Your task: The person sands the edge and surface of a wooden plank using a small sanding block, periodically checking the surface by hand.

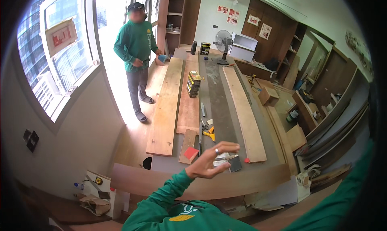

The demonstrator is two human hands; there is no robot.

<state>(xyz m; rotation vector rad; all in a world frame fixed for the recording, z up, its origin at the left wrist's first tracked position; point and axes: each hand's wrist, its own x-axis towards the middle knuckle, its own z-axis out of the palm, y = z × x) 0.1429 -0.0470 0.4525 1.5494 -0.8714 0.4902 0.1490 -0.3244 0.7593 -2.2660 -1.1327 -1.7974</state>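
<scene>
My left hand (213,160) is raised over the near end of the worktable, fingers apart and curved, a ring on one of them. Nothing shows in its grasp. Just beyond it lie a dark block (235,165) and a whitish crumpled item, partly hidden by the fingers. A red square piece (190,152) rests on a short wooden board (187,144) to its left. Farther off are a yellow tool (209,134) and scissors (204,126). A long brown board (201,183) runs crosswise below the hand. My right arm (338,194) reaches toward the right edge; its hand is out of view.
Long planks (166,110) (244,114) lie lengthwise on the table (215,106), with a black-and-yellow can (194,84) between them. A co-worker in green (137,49) stands at the far left. A fan (223,43) stands at the far end. Timber and shelves line the right.
</scene>
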